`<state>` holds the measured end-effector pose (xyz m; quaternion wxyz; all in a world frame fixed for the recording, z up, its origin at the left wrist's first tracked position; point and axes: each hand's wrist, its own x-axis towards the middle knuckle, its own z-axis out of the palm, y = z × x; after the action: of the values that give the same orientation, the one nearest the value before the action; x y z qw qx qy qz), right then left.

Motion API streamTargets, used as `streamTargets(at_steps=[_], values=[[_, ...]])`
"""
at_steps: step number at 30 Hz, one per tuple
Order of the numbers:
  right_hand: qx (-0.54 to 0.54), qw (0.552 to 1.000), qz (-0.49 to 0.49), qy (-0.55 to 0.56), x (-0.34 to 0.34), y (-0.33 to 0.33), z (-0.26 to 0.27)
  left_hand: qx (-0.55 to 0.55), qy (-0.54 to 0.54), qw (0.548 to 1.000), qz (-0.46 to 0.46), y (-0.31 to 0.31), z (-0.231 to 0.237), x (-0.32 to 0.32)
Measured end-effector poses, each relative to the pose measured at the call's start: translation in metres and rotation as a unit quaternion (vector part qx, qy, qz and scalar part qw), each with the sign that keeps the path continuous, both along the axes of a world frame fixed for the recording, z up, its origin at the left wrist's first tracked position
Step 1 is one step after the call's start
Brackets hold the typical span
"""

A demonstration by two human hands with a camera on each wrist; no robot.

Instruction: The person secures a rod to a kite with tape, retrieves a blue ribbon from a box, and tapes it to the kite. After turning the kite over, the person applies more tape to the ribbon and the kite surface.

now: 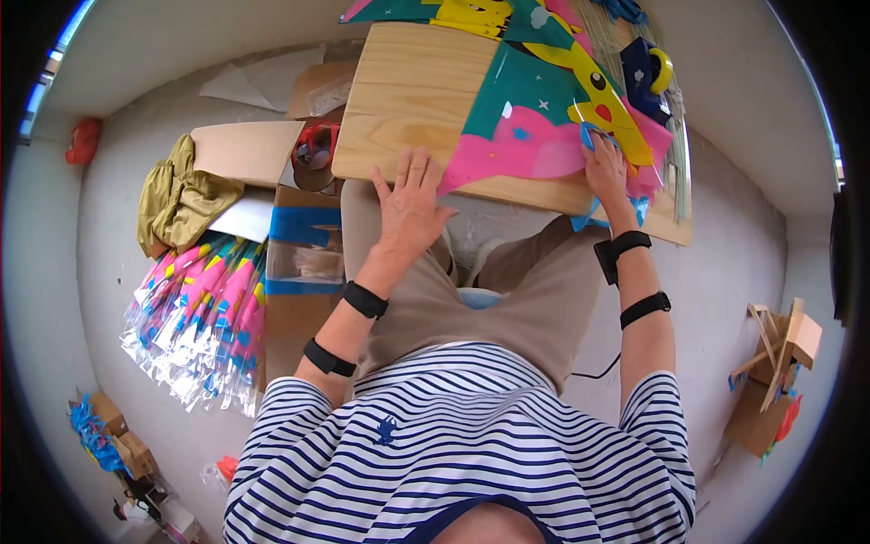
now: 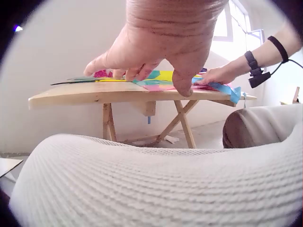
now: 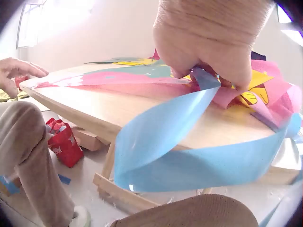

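Note:
A thin printed kite sheet point(image 1: 526, 104), green and pink with a yellow cartoon figure, lies flat over the right part of the wooden tabletop point(image 1: 408, 91). My right hand point(image 1: 605, 174) is at its near right side, fingers and thumb pinching a light blue ribbon point(image 3: 161, 127). That ribbon loops down past the table's near edge in the right wrist view. My left hand point(image 1: 410, 207) reaches over the near edge, fingers spread on the bare wood, left of the sheet's pink corner. It holds nothing.
At the table's right stand a dark blue tape dispenser point(image 1: 642, 77) with yellow tape and a bundle of thin pale rods point(image 1: 678, 168). To the left are an open cardboard box point(image 1: 304, 317), plastic-wrapped colourful packets point(image 1: 195, 313) and olive cloth point(image 1: 181, 199). My knees reach under the tabletop.

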<state>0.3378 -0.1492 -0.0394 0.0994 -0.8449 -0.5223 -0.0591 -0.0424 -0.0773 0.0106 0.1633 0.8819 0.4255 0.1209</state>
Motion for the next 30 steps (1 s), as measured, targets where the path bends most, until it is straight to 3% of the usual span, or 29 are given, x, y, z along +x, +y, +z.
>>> streamTargets(at_steps=[3,9,16,19,21,22,24,27,30], values=[[0.009,1.0,0.001,-0.004,-0.008,0.002,-0.003,0.022,-0.022,0.996,-0.085,-0.002,0.0,0.006],[0.004,1.0,-0.023,0.016,-0.011,0.015,0.002,0.02,0.028,0.995,-0.089,0.035,-0.006,0.024],[0.04,0.999,-0.008,0.031,-0.014,0.017,0.011,0.015,0.047,0.996,-0.068,0.033,0.01,0.021],[0.171,0.982,0.079,0.017,-0.035,0.0,0.036,0.001,-0.017,0.998,-0.052,0.017,0.008,0.012],[0.162,0.953,0.063,0.249,-0.071,-0.014,0.068,-0.032,-0.069,0.996,-0.04,0.004,0.02,0.012],[0.156,0.918,0.051,0.361,-0.093,-0.021,0.088,-0.176,-0.145,0.973,-0.041,-0.001,0.024,0.013],[0.097,0.77,0.011,0.631,-0.143,-0.032,0.133,-0.447,-0.281,0.849,-0.035,-0.01,0.033,0.011],[0.034,0.693,0.067,0.717,-0.179,-0.044,0.137,-0.574,-0.363,0.72,-0.143,-0.028,0.08,0.012],[0.042,0.683,0.066,0.726,-0.203,-0.048,0.142,-0.628,-0.404,0.651,-0.132,-0.036,0.073,0.011]])
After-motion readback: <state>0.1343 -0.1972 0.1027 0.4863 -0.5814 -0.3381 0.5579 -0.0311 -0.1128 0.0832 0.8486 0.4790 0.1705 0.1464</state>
